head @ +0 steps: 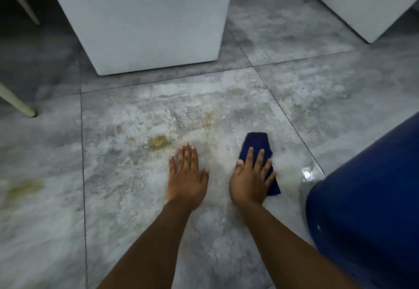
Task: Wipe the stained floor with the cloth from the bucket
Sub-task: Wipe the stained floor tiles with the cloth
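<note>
The right hand (251, 180) lies flat on the cloth (257, 143), with the fingers (249, 159) straight and a little spread. It presses the cloth down to the floor (317, 96) and does not curl around it. The thumb is at the left edge of the cloth. The cloth is dark blue and folded to a long shape; its far end comes out beyond the fingertips and a near corner shows to the right of the palm. The left hand (187, 175) is just beside the right one, also flat and open, palm down on the bare tile, and it holds nothing. The floor is of grey marbled tiles with dark joints. A yellow-brown stain (158, 141) is near the left hand, to the left of its fingertips, a paler one (208, 118) is further away, and another one (25, 186) is far to the left, blurred. The blue bucket (362, 198) stands to the right of the cloth, near it but not touching. Between them a small wet spot (307, 173) shines. Beyond the hands stands a white box (140, 16), and a second box (367, 0) is at the top right. At the left edge a pale leg (15, 101) touches the floor.
</note>
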`<state>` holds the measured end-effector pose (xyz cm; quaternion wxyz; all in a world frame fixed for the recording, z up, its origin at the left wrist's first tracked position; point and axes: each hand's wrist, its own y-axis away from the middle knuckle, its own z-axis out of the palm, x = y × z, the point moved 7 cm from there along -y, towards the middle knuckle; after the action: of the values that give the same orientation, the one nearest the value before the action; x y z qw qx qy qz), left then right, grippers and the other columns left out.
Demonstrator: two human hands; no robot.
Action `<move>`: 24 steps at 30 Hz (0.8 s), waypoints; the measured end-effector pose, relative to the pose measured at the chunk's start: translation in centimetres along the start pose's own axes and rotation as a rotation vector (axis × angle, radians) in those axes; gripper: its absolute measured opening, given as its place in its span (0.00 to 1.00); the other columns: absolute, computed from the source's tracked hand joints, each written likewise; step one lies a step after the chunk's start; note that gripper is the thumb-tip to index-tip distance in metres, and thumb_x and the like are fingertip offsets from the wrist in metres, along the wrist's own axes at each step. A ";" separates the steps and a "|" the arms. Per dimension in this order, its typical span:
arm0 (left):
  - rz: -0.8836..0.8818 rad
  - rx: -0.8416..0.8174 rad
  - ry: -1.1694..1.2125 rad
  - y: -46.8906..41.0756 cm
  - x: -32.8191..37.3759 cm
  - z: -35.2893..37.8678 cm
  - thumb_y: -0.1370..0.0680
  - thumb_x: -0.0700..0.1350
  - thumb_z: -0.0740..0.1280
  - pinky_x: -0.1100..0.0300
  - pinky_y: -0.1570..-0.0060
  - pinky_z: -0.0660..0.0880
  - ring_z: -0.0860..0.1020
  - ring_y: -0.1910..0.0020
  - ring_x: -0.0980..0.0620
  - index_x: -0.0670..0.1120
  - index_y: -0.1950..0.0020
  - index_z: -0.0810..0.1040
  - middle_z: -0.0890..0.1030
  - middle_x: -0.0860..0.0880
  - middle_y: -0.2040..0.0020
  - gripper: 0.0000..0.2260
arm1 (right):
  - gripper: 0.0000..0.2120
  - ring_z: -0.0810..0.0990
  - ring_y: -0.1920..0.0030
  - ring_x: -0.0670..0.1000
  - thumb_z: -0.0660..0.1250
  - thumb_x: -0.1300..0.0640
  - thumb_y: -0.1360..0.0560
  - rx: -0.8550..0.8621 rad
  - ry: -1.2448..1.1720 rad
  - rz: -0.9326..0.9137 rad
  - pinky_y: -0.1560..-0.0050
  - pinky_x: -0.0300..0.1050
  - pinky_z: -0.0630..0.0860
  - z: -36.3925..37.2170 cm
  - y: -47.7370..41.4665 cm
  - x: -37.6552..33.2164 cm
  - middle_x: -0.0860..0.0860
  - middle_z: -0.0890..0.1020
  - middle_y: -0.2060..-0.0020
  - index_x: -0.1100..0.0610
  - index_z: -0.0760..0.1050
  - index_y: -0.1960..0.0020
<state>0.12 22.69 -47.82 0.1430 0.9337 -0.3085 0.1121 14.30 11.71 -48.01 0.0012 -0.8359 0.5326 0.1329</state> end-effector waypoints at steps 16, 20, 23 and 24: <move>-0.401 0.148 -0.012 7.8 -13.8 -2.0 0.22 0.60 0.35 0.48 0.26 0.34 0.33 0.25 0.49 0.43 0.24 0.34 0.37 0.44 0.22 0.31 | 0.27 0.52 0.23 0.57 0.43 0.44 0.20 -0.119 0.106 -0.716 0.25 0.59 0.48 4.4 8.2 -13.5 0.50 0.54 0.22 0.47 0.53 0.22; -0.418 0.183 -0.065 7.8 -14.6 -2.2 0.22 0.62 0.37 0.46 0.27 0.33 0.33 0.25 0.48 0.42 0.23 0.36 0.36 0.44 0.23 0.34 | 0.26 0.47 0.23 0.57 0.44 0.45 0.18 -0.103 0.113 -0.488 0.25 0.59 0.44 3.2 3.5 -9.7 0.50 0.48 0.22 0.47 0.47 0.22; -0.424 0.207 -0.045 7.9 -14.8 -2.2 0.22 0.63 0.40 0.46 0.26 0.35 0.34 0.24 0.48 0.42 0.23 0.38 0.38 0.44 0.22 0.35 | 0.26 0.54 0.24 0.58 0.44 0.45 0.19 -0.058 0.152 -0.642 0.26 0.60 0.50 3.2 7.9 -10.1 0.51 0.56 0.23 0.47 0.53 0.22; -0.422 0.203 -0.035 7.8 -14.8 -2.1 0.22 0.63 0.40 0.46 0.26 0.36 0.34 0.24 0.49 0.42 0.23 0.38 0.39 0.44 0.22 0.35 | 0.26 0.56 0.24 0.58 0.45 0.45 0.20 -0.098 0.156 -0.768 0.27 0.60 0.52 3.8 9.5 -11.4 0.51 0.58 0.23 0.47 0.55 0.23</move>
<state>-16.51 25.42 -48.75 0.0632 0.9889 -0.0962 0.0941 0.50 18.28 -47.80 -0.0297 -0.9809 0.1726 0.0840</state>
